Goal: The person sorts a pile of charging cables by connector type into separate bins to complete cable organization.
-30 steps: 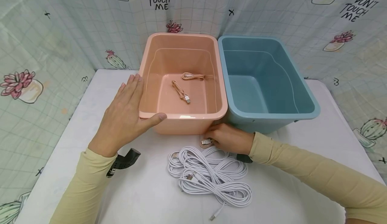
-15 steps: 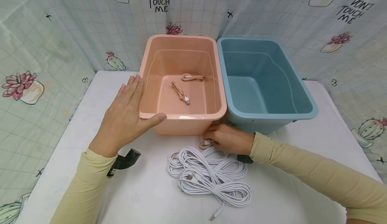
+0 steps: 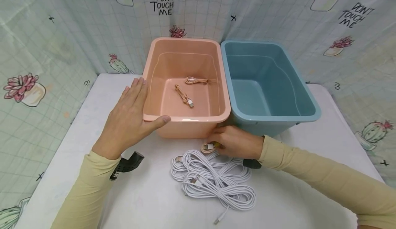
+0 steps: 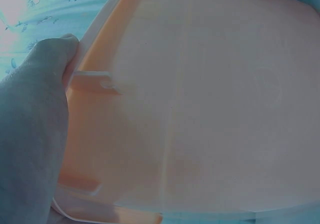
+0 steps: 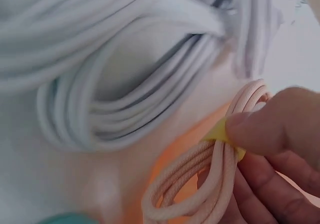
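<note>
My left hand (image 3: 123,120) rests with straight fingers along the left rim of the pink bin (image 3: 187,119), its thumb over the front corner. In the left wrist view the thumb (image 4: 55,51) lies at the rim. My right hand (image 3: 235,140) is in front of the bins and pinches a coiled peach USB cable (image 5: 195,184) by the yellow tie (image 5: 218,132) round its middle. The cable's metal plug shows left of the fingers in the head view. Just below lies a heap of white USB cables (image 3: 221,174). Two more peach cables (image 3: 184,95) lie inside the pink bin.
A blue bin (image 3: 275,118) stands against the right side of the pink one. Both stand on a white-covered table (image 3: 148,194), with a printed curtain (image 3: 201,9) behind and at the sides. One white plug (image 3: 220,217) sticks out toward the front.
The peach cable in my right hand has turned and shifted slightly left, so its yellow tie now shows. The head view has tilted a little. My left hand stays on the rim.
</note>
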Demonstrator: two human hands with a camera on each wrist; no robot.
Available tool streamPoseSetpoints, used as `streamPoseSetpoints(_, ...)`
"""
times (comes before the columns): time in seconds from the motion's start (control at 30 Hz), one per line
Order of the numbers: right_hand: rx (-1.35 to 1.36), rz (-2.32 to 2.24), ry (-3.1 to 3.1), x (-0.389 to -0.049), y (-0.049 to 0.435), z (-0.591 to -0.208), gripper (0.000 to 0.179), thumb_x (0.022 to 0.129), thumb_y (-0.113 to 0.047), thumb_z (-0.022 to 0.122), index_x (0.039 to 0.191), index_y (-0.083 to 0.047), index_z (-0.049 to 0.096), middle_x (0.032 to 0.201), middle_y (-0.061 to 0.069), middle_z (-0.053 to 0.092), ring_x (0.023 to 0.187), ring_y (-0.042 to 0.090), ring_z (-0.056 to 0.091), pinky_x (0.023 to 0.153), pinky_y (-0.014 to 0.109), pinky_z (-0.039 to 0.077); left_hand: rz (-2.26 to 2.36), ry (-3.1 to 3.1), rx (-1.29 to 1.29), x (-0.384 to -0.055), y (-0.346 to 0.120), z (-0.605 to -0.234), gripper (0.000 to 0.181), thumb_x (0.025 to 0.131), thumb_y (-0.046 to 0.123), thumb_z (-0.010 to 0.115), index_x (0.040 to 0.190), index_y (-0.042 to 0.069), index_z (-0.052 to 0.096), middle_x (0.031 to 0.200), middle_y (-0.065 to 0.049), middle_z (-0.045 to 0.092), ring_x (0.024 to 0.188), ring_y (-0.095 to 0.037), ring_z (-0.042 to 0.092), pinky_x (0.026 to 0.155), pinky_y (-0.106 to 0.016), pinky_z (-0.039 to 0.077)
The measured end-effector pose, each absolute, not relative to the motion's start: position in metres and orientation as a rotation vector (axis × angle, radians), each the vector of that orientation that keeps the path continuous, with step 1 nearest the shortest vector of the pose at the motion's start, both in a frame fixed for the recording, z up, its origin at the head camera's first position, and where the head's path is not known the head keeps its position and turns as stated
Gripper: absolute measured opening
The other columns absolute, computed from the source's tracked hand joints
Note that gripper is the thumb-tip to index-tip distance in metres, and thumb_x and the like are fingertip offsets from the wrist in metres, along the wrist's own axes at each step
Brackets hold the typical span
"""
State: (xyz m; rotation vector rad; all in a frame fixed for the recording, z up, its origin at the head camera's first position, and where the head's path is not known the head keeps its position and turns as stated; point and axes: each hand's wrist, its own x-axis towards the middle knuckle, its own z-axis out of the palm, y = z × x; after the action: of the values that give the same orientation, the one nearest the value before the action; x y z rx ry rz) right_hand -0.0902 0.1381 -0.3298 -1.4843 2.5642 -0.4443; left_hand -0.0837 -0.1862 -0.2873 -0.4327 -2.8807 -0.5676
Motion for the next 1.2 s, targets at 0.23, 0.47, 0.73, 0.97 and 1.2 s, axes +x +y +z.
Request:
streamPoseSetpoints(0.23, -1.524, -0.484, 2.485, -0.087, 0.138, -0.323, 0.03, 0.083, 0.001, 0.075, 0.112, -0.008, 0.076, 0.103, 0.002, 0.075, 0.086, 0.008, 0.063, 0.071, 0.016, 0.053, -0.564, -2.889, -0.435, -0.084, -0.188, -0.289, 0.112, 0.089, 0.066, 0.067, 0.164, 0.001, 0.017, 0.173, -0.019, 0.018, 0.164, -0.033, 0.014, 0.135, -0.052, 0.014)
streamPoseSetpoints(0.47, -1.571, -0.507, 2.444, -0.083, 0.138, -0.318, 0.029, 0.085, -0.002, 0.075, 0.114, -0.007, 0.076, 0.105, 0.002, 0.075, 0.084, 0.005, 0.063, 0.07, 0.012, 0.052, -0.561, -2.877, -0.444, -0.085, -0.188, -0.29, 0.111, 0.089, 0.066, 0.068, 0.164, 0.0, 0.019, 0.172, -0.02, 0.02, 0.164, -0.034, 0.015, 0.134, -0.052, 0.015)
streamPoseSetpoints(0.73, -1.53, -0.558, 2.39, -0.079, 0.135, -0.308, 0.033, 0.086, -0.004, 0.074, 0.119, -0.006, 0.075, 0.111, 0.003, 0.074, 0.084, 0.002, 0.063, 0.071, 0.009, 0.053, -0.563, -2.877, -0.448, -0.086, -0.187, -0.29, 0.112, 0.089, 0.066, 0.069, 0.165, 0.001, 0.017, 0.173, -0.02, 0.02, 0.164, -0.033, 0.015, 0.134, -0.053, 0.015)
streamPoseSetpoints(0.97, -1.445, -0.671, 2.33, -0.078, 0.134, -0.299, 0.034, 0.086, -0.003, 0.073, 0.119, -0.008, 0.075, 0.107, 0.0, 0.073, 0.084, 0.002, 0.06, 0.07, 0.012, 0.053, -0.56, -2.87, -0.452, -0.086, -0.187, -0.289, 0.112, 0.089, 0.065, 0.069, 0.165, 0.001, 0.017, 0.172, -0.02, 0.02, 0.164, -0.033, 0.015, 0.134, -0.052, 0.015)
streamPoseSetpoints(1.2, -1.409, -0.789, 2.268, -0.077, 0.133, -0.29, 0.035, 0.083, -0.002, 0.073, 0.117, -0.011, 0.075, 0.104, -0.002, 0.073, 0.09, 0.002, 0.065, 0.076, 0.015, 0.057, -0.558, -2.873, -0.453, -0.085, -0.187, -0.288, 0.112, 0.089, 0.066, 0.069, 0.164, 0.001, 0.017, 0.172, -0.02, 0.02, 0.164, -0.034, 0.015, 0.135, -0.051, 0.014)
